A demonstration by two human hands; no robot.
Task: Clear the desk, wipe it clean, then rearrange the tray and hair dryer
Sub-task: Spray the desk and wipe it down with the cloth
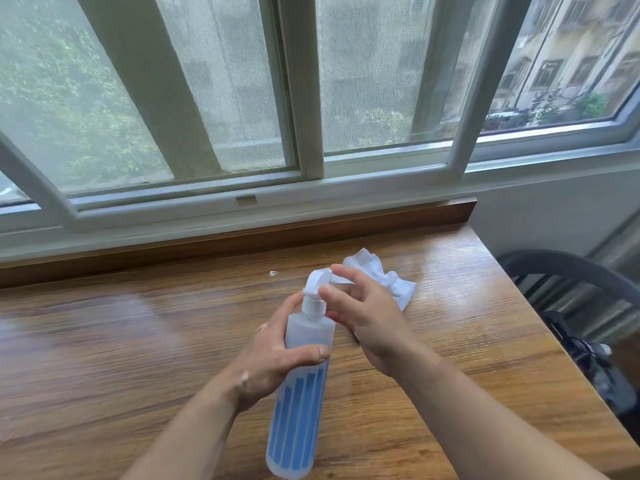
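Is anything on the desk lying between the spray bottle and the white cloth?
Only the right hand, working the spray bottle nozzle, partly covers the white cloth. The left hand holds the bottle body. The desk between them looks bare.

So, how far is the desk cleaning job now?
Clearing looks done: the desk holds only a white cloth and a small scrap. In hand: the left hand grips the spray bottle while the right hand works its nozzle. Wiping is left, as is rearranging; no tray or hair dryer is in view.
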